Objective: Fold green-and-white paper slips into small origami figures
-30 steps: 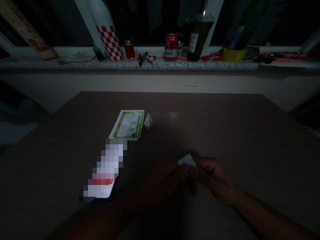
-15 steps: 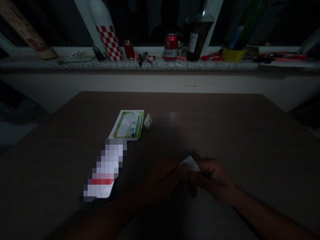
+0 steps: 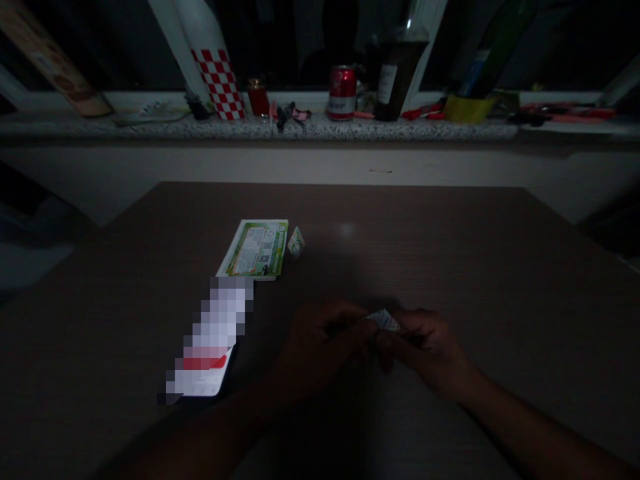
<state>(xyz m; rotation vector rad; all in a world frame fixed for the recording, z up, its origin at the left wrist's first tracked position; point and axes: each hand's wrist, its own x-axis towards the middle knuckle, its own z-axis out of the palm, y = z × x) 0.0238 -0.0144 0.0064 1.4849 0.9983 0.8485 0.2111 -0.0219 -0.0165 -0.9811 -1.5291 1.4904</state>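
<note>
Between both hands, above the table's near half, is a small piece of folded patterned paper (image 3: 385, 320), pale with fine print. My left hand (image 3: 325, 340) pinches its left side, thumb on top. My right hand (image 3: 433, 347) pinches the right side with thumb and fingers. Most of the paper is hidden behind the fingers, and the light is dim. Left of the hands lies a lit phone (image 3: 210, 380), its screen mostly blurred out. Beyond it are a green-and-white booklet or pad (image 3: 255, 250) and a small folded paper piece (image 3: 297, 243) beside its right edge.
The brown wooden table (image 3: 450, 247) reaches to a wall under a speckled stone windowsill (image 3: 320, 130). On the sill stand a red-and-white checkered bottle (image 3: 220, 83), a red can (image 3: 343, 93), a dark bottle (image 3: 393, 83), a green bottle in a yellow holder (image 3: 467, 109) and small clutter.
The paper between my fingers has tipped flatter, showing less of its face. My left hand has shifted slightly up. The phone, booklet and other paper piece stay put.
</note>
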